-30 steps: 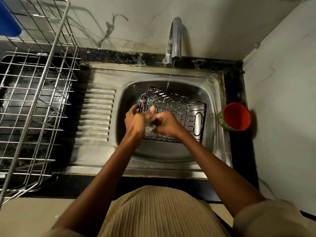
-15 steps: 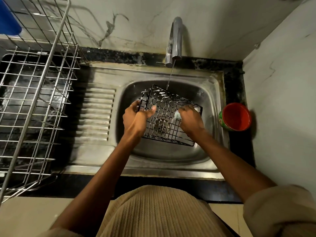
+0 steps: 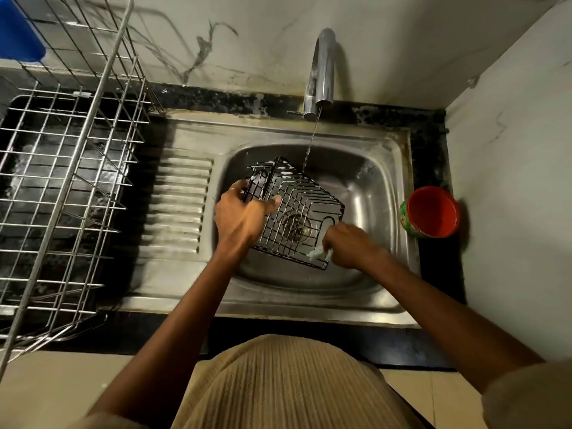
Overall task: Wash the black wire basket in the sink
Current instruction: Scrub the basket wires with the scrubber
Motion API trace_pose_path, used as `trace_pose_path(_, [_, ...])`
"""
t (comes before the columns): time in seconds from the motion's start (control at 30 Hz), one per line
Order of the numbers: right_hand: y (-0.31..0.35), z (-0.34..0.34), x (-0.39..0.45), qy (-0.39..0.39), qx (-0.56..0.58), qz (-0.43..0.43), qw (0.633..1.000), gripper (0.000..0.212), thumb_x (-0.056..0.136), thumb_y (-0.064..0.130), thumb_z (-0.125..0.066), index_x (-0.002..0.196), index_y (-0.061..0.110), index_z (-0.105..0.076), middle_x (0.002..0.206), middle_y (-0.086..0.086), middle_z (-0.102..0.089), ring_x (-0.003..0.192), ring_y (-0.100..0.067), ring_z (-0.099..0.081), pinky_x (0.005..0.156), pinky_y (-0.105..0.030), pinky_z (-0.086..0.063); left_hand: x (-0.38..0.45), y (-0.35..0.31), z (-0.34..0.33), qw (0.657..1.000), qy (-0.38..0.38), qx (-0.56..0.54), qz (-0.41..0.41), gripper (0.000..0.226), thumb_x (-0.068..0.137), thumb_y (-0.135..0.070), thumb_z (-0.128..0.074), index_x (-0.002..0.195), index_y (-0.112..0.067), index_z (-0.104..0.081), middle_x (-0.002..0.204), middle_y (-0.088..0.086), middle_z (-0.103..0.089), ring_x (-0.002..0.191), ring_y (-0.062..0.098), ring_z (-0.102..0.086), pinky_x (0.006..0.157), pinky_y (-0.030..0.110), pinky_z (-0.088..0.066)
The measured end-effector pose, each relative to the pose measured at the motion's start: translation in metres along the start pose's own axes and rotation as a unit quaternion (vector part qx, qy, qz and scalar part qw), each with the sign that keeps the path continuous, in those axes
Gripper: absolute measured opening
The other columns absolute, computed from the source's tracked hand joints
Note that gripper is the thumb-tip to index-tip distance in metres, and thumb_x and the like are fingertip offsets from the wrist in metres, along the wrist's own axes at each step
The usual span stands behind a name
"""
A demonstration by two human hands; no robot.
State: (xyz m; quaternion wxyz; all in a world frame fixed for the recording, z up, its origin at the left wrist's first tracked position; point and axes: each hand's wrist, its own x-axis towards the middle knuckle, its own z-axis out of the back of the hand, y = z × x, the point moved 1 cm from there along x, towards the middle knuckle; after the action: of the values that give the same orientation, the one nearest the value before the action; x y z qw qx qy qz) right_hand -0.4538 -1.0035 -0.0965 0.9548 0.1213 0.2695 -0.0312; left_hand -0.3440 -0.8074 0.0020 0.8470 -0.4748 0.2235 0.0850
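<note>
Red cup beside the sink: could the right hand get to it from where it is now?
Probably yes. The red cup stands on the counter just right of the sink, with nothing between it and the right hand. But that hand grips a soapy scrubber against the black wire basket, so it isn't free.

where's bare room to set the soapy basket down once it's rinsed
Free: the ribbed drainboard between the wire dish rack and the sink bowl, and the bowl's right side toward the red cup. Crowded: the bowl's middle, where the left hand and right hand work the black wire basket.
</note>
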Motion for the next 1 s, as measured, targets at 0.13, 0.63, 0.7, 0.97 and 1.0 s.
trace_pose_path(0.13, [-0.015, 0.013, 0.007, -0.133, -0.064, -0.054, 0.988, 0.021, 0.082, 0.016, -0.071, 0.103, 0.014, -0.073, 0.109, -0.009, -0.065, 0.104, -0.024, -0.057, 0.086, -0.034, -0.046, 0.000, 0.001, 0.000, 1.000, 0.011, 0.010, 0.020, 0.092, 0.062, -0.046, -0.085, 0.144, -0.018, -0.052, 0.138, 0.006, -0.062, 0.126, 0.024, -0.057, 0.113, 0.044, -0.041])
trace_pose_path(0.63, [-0.011, -0.007, 0.016, -0.033, 0.092, -0.020, 0.995, 0.033, 0.080, -0.002, -0.062, 0.106, 0.016, -0.072, 0.114, -0.003, -0.061, 0.116, -0.022, -0.055, 0.092, -0.033, -0.049, -0.005, 0.007, 0.001, 0.998, 0.010, -0.034, 0.056, 0.081, 0.073, -0.038, -0.083, 0.145, -0.014, -0.052, 0.138, 0.009, -0.062, 0.125, 0.023, -0.054, 0.115, 0.043, -0.038])
trace_pose_path(0.7, [-0.016, -0.003, 0.017, -0.117, 0.066, -0.022, 0.991, 0.036, 0.080, -0.006, -0.062, 0.110, 0.011, -0.071, 0.113, -0.005, -0.061, 0.114, -0.023, -0.053, 0.090, -0.034, -0.050, -0.004, 0.008, 0.001, 0.997, 0.013, -0.042, 0.065, 0.080, 0.074, -0.038, -0.082, 0.144, -0.013, -0.052, 0.137, 0.008, -0.063, 0.124, 0.023, -0.055, 0.114, 0.043, -0.039])
trace_pose_path(0.97, [-0.002, 0.001, 0.015, -0.200, 0.163, 0.081, 0.963, 0.016, 0.083, 0.004, -0.071, 0.098, 0.009, -0.075, 0.090, -0.004, -0.073, 0.075, -0.010, -0.059, 0.068, -0.025, -0.053, 0.000, 0.007, -0.001, 0.988, 0.018, -0.080, 0.134, 0.043, 0.071, -0.048, -0.079, 0.103, -0.019, -0.076, 0.110, 0.008, -0.072, 0.107, 0.029, -0.063, 0.102, 0.043, -0.048])
trace_pose_path(1.0, [0.000, 0.000, 0.017, -0.164, 0.191, 0.057, 0.966, 0.018, 0.081, 0.005, -0.074, 0.098, 0.011, -0.076, 0.090, -0.002, -0.074, 0.075, -0.007, -0.060, 0.067, -0.023, -0.052, 0.000, 0.007, -0.002, 0.986, 0.026, -0.087, 0.140, 0.042, 0.070, -0.048, -0.079, 0.102, -0.020, -0.077, 0.112, 0.013, -0.072, 0.110, 0.033, -0.063, 0.102, 0.046, -0.048])
